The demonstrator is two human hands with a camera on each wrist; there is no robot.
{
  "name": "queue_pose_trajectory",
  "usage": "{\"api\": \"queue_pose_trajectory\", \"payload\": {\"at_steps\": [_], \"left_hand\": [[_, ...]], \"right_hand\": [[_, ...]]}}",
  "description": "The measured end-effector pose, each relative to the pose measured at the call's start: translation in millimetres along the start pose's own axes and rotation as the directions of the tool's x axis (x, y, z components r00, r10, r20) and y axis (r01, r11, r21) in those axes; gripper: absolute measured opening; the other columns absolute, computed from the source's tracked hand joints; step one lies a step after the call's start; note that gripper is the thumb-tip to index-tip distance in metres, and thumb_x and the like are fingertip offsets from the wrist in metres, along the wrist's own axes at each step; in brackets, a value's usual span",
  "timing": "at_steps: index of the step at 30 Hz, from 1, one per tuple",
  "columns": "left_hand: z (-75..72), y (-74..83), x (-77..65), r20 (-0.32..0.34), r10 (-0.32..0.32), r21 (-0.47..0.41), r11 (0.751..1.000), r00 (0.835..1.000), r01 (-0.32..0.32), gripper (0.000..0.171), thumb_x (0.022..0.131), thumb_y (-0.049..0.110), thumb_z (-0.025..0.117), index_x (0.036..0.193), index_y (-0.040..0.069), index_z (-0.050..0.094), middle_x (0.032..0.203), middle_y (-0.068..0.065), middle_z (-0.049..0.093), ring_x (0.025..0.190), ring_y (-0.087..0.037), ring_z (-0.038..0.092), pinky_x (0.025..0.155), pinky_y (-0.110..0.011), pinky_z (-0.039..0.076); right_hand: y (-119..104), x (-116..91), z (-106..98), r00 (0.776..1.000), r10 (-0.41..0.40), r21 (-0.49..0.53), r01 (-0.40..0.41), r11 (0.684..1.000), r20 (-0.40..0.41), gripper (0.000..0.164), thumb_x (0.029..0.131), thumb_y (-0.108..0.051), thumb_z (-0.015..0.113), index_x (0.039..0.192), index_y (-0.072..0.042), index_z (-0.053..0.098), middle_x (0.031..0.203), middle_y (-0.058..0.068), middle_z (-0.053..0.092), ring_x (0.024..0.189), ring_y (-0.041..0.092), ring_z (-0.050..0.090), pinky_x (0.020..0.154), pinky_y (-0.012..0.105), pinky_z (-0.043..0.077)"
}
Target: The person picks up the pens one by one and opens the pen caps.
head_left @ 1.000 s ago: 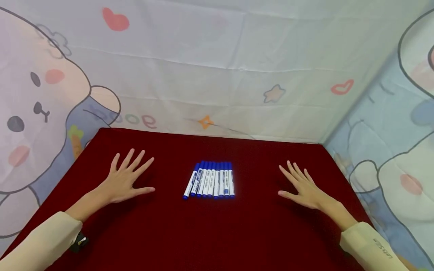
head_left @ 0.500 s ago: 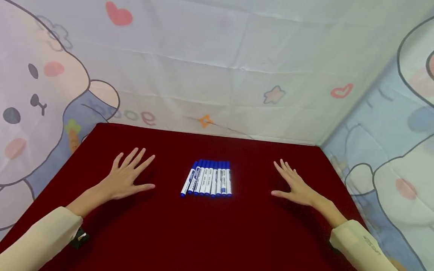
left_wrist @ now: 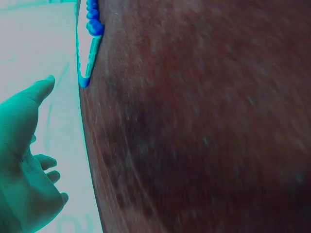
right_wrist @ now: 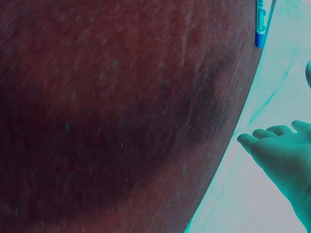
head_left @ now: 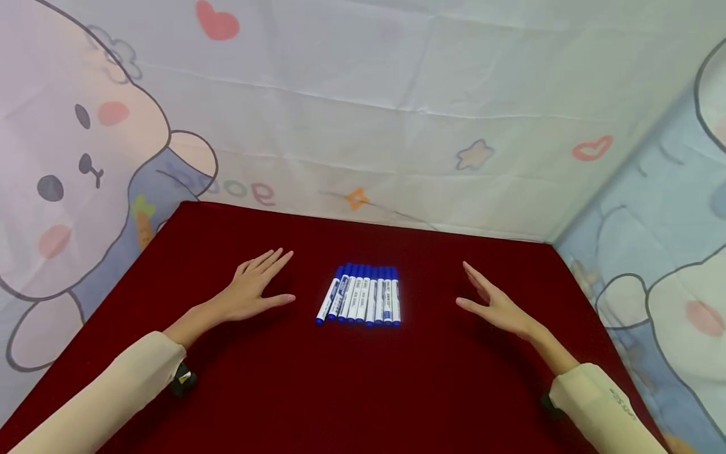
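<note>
Several white markers with blue caps (head_left: pixel 363 295) lie side by side in a row on the dark red cloth, in the middle of the head view. To their left is my left hand (head_left: pixel 249 293), fingers straight and thumb held apart, holding nothing. My right hand (head_left: pixel 496 306) is on the other side of the row, fingers extended and thumb spread, also holding nothing. Blue marker ends (left_wrist: pixel 95 27) show at the top of the left wrist view, beyond the left thumb (left_wrist: pixel 41 90). One marker end (right_wrist: pixel 260 29) appears at the top of the right wrist view.
The dark red cloth (head_left: pixel 363 391) covers the table. Behind it hangs a pale printed curtain (head_left: pixel 340 94) with cartoon figures, and another curtain side (head_left: pixel 669 252) rises along the right edge. A dark band (head_left: pixel 183 379) sits at the left sleeve's cuff.
Both hands have come inward towards the markers and turned so the palms face each other more, fingers drawn closer together. The markers have not moved on the cloth; the head view has shifted slightly.
</note>
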State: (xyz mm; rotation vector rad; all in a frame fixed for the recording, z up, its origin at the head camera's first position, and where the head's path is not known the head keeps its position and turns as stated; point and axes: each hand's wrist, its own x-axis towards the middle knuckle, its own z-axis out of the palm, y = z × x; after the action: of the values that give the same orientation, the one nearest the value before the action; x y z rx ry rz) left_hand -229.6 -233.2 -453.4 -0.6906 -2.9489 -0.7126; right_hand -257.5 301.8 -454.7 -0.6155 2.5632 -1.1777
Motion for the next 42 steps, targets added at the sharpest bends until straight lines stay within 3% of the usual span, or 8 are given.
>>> {"api": "queue_pose_trajectory", "payload": {"at_steps": [8,12,16,20,26,34,42], "left_hand": [[12.2,5.8,16.3,0.037,-0.021,-0.245,0.969,0.999,0.029,0.09,0.097,0.039,0.068,0.165,0.009,0.016,0.169,-0.02,0.023,0.152,-0.046,0.024,0.118,-0.073,0.02],[19.6,8.9,23.5,0.047,-0.022,-0.341,0.939,0.999,0.037,0.089,0.098,0.035,0.068,0.165,0.008,0.014,0.165,-0.023,0.03,0.148,-0.044,0.036,0.117,-0.065,0.032],[26.9,14.8,33.0,0.062,-0.007,-0.422,0.906,0.998,0.032,0.086,0.1,0.029,0.067,0.164,0.007,0.014,0.16,-0.027,0.037,0.139,-0.044,0.048,0.111,-0.057,0.045],[33.0,20.1,40.4,0.079,-0.001,-0.455,0.89,0.997,0.037,0.083,0.101,0.025,0.065,0.163,0.003,0.016,0.157,-0.028,0.041,0.133,-0.044,0.054,0.107,-0.056,0.049],[40.4,26.7,49.2,0.083,-0.02,-0.448,0.892,0.996,0.055,0.08,0.1,0.02,0.067,0.161,-0.003,0.02,0.15,-0.028,0.05,0.125,-0.04,0.062,0.104,-0.053,0.052],[44.8,35.8,66.5,0.084,0.015,-0.431,0.902,0.996,0.023,0.082,0.095,0.014,0.072,0.157,-0.009,0.024,0.14,-0.03,0.057,0.113,-0.037,0.066,0.082,-0.036,0.06],[53.9,35.4,63.1,0.106,0.004,-0.457,0.888,0.994,0.045,0.081,0.092,0.007,0.074,0.155,-0.012,0.027,0.133,-0.031,0.057,0.099,-0.03,0.068,0.072,-0.03,0.061]], "right_hand": [[-4,5,3,0.999,0.014,0.192,-0.022,0.981,0.041,0.072,0.108,-0.031,0.053,0.166,-0.016,0.012,0.171,0.018,0.016,0.157,0.041,0.016,0.121,0.062,0.022],[-5,8,7,0.998,0.02,0.238,-0.032,0.971,0.051,0.069,0.109,-0.032,0.05,0.166,-0.015,0.014,0.169,0.018,0.022,0.155,0.039,0.024,0.121,0.058,0.027],[-5,11,10,0.998,0.006,0.285,-0.025,0.958,0.07,0.068,0.11,-0.03,0.049,0.165,-0.012,0.013,0.168,0.019,0.024,0.154,0.039,0.027,0.118,0.033,0.037],[-5,15,13,0.996,-0.013,0.354,-0.019,0.935,0.088,0.07,0.109,-0.028,0.05,0.165,-0.009,0.013,0.168,0.022,0.023,0.153,0.04,0.025,0.106,0.012,0.042],[-6,20,16,0.995,0.0,0.422,-0.043,0.905,0.101,0.069,0.109,-0.026,0.051,0.164,-0.006,0.014,0.167,0.024,0.023,0.152,0.04,0.026,0.109,0.02,0.044],[-5,20,12,0.995,0.015,0.424,-0.055,0.904,0.098,0.069,0.109,-0.027,0.051,0.164,-0.008,0.015,0.168,0.023,0.023,0.153,0.04,0.027,0.108,0.019,0.046],[-2,21,20,0.993,0.017,0.43,-0.065,0.901,0.114,0.068,0.109,-0.025,0.051,0.164,-0.007,0.016,0.167,0.024,0.024,0.153,0.042,0.027,0.11,0.022,0.045]]}}
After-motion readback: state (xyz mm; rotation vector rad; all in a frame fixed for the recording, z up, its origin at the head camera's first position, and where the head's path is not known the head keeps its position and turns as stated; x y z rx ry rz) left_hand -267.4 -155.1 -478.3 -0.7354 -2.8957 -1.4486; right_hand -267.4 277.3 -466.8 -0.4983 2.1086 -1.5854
